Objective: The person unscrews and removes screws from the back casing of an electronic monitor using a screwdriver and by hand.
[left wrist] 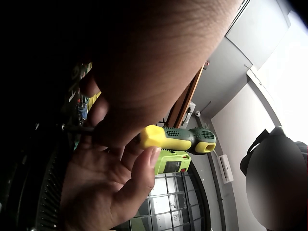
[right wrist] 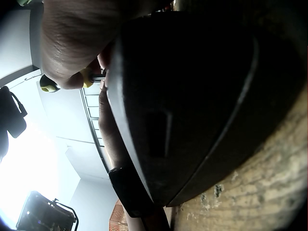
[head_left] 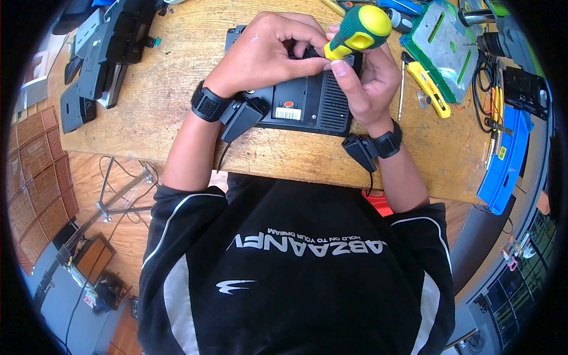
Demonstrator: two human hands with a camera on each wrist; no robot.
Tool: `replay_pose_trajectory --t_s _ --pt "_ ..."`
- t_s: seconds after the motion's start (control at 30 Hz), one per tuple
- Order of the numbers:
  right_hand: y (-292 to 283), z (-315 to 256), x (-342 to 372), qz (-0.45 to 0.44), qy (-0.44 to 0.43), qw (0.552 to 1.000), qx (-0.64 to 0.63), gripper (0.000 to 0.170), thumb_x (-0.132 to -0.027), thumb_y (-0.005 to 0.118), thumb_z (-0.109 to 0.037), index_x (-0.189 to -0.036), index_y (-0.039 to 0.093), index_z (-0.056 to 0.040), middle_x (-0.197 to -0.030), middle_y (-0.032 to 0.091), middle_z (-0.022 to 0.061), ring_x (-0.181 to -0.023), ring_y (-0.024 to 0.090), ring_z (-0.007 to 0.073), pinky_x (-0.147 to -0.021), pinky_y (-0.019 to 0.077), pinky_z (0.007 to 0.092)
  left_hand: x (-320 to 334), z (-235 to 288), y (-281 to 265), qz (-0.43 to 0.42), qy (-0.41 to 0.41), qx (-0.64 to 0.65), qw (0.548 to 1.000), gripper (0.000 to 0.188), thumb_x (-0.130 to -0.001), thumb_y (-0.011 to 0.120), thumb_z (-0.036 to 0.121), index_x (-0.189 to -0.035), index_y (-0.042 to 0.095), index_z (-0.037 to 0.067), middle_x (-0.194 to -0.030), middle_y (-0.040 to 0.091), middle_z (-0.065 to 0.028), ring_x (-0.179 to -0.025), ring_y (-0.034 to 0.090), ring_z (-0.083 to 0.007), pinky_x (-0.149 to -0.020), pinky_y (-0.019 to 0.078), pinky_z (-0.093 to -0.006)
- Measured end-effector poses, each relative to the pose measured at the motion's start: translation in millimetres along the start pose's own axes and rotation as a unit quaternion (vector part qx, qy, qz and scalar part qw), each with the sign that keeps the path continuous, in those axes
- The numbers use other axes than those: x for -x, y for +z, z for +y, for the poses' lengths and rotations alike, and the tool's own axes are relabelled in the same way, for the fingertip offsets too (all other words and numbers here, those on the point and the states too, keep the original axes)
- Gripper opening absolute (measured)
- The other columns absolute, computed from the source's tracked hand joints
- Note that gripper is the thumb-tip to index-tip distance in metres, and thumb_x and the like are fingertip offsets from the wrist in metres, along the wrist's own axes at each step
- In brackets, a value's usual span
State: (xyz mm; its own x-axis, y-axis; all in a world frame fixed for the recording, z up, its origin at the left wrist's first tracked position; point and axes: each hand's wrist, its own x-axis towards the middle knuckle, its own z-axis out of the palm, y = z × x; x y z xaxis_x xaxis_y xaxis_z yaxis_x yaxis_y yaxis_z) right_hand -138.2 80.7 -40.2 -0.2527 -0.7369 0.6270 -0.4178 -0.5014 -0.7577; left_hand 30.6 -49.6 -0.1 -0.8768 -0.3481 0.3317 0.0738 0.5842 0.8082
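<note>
A black device (head_left: 290,100) with a vented side, a barcode label and an orange dot lies on the bench. Above it a green and yellow screwdriver (head_left: 362,29) points its shaft toward the device. My left hand (head_left: 269,53) pinches around the shaft just below the handle. My right hand (head_left: 376,83) holds the yellow collar between thumb and fingers. The left wrist view shows the handle (left wrist: 180,139), my right hand's thumb beside it and the shaft reaching the device. In the right wrist view the device (right wrist: 187,110) fills the middle; the tip is hidden.
Right of the device lie a yellow cutter (head_left: 429,89), a thin metal rod (head_left: 402,92), a green-edged plate (head_left: 444,47), cables and a blue tray (head_left: 509,160). Black equipment (head_left: 112,47) stands at the left. The wooden bench (head_left: 284,163) has its near edge by my body.
</note>
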Motion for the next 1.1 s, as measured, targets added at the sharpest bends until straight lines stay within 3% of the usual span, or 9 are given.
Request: replay_pose_trajectory --t_s 0.77,1.1 --pt "1.5 0.1 0.2 0.016 -0.003 1.0 0.006 0.034 -0.086 0.076 -0.024 -0.108 0.074 0.0014 -0.112 0.069 0.012 -0.1 0.068 0.0211 -0.087 0.0538 0.0315 0.7 1.9 0.7 0.0 -0.021 0.011 1.0 0.019 -0.083 0.083 0.014 -0.099 0.077 0.005 -0.091 0.072 -0.0015 -0.066 0.056 -0.0096 -0.059 0.0453 -0.0241" --pt "1.7 -2.7 2.7 0.016 0.022 1.0 0.007 0.037 -0.083 0.082 -0.022 -0.112 0.07 -0.001 -0.112 0.069 0.0116 -0.103 0.068 0.0207 -0.088 0.054 0.0316 0.7 0.4 -1.0 -0.003 -0.019 0.024 1.0 0.019 -0.082 0.083 0.013 -0.098 0.078 0.004 -0.087 0.071 -0.0006 -0.066 0.055 -0.0083 -0.059 0.0449 -0.0238"
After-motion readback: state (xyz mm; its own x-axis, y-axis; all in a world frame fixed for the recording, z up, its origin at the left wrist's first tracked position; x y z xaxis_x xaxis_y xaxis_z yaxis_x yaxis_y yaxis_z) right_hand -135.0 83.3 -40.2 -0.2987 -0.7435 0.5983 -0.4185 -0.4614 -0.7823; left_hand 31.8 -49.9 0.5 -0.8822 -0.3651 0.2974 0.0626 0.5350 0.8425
